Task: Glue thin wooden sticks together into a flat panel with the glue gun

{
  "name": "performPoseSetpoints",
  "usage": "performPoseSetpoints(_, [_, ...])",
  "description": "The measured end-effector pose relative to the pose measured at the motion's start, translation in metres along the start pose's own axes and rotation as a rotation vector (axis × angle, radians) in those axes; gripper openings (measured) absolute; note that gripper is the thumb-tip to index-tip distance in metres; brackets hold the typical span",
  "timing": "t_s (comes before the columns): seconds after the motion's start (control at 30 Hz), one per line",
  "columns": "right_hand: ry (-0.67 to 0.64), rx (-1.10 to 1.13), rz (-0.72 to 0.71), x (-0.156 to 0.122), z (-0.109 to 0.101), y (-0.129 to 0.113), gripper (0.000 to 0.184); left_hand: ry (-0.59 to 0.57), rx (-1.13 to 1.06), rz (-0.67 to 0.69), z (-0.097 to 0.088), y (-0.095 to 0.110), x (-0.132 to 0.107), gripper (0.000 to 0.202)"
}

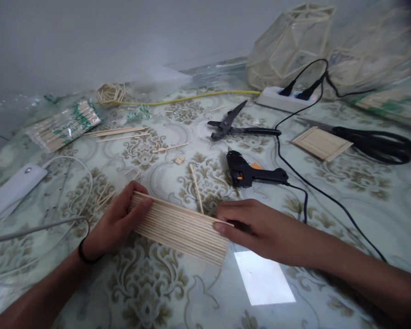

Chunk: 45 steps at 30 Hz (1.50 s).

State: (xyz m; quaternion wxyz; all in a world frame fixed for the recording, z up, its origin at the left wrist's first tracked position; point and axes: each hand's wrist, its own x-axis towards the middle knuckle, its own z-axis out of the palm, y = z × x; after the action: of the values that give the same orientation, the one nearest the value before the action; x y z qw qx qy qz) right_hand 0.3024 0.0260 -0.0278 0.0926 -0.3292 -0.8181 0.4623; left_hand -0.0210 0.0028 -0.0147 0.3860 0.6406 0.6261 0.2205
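Pinching a flat, pale panel of thin wooden sticks over a flowery, whitish table, with bare left hand and bare right hand at opposite ends, probably for steadiness. Near a black plastic glue gun, maybe for easy reach.

Left grip bare | left wrist wears a thin black band (plain, loop-like) | left forearm bare | right grip bare | right forearm bare

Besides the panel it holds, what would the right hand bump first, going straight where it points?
Probably the loose stick near the panel, though the right hand may pass above it; depth is unclear.
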Motion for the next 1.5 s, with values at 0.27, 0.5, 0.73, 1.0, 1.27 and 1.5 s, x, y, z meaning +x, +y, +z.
performPoseSetpoints(0.27, [0.015, 0.035, -0.028, 0.0012, -0.0018, -0.0015, 0.056, 0.0, -0.004, 0.008, -0.0009, -0.0006, 0.0004, 0.038])
performPoseSetpoints(0.5, [0.002, 0.046, -0.014, 0.0013, -0.0032, -0.0044, 0.057, 0.0, -0.001, 0.002, -0.0014, -0.0024, 0.0001, 0.039])
performPoseSetpoints(0.73, [0.008, 0.039, -0.023, 0.0007, -0.0025, -0.0026, 0.055, 0.005, -0.019, -0.018, -0.0008, 0.0008, -0.0001, 0.04])
performPoseSetpoints(1.0, [0.013, 0.044, -0.032, 0.0006, -0.0022, -0.0018, 0.055, 0.017, -0.01, -0.013, -0.0003, 0.0011, 0.0004, 0.039])
performPoseSetpoints(1.27, [0.012, 0.034, -0.03, 0.0011, -0.003, -0.0032, 0.055, 0.019, 0.009, 0.005, -0.0007, 0.0, 0.0004, 0.038])
performPoseSetpoints(1.5, [0.022, 0.033, -0.032, -0.0001, -0.0016, -0.0009, 0.055, 0.007, -0.04, -0.012, -0.0005, -0.0012, 0.0006, 0.038])
